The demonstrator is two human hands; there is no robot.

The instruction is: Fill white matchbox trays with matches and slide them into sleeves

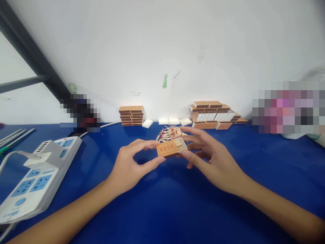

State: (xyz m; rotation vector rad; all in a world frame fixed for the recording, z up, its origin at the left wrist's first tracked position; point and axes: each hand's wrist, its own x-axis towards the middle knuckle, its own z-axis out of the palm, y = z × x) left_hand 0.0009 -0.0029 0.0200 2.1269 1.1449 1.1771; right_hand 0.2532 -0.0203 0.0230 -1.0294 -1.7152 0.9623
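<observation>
Between my two hands is a matchbox (166,149), its tan sleeve printed with red characters. The white inner tray (184,146) sticks partly out of the sleeve's right end, and matchsticks lie in it. My left hand (134,162) pinches the sleeve's left end between thumb and fingers. At the tray's end, the thumb of my right hand (213,159) touches the near corner, with the fingers curved around behind it. A loose heap of red-tipped matches (171,133) lies on the blue table just beyond the box.
Stacked matchboxes (131,116) stand by the wall at left, with a larger stack (213,115) at right. Several white trays (169,121) sit between them. A power strip (45,173) with a plugged-in adapter and cables occupies the left side. Blurred-out items are at both sides.
</observation>
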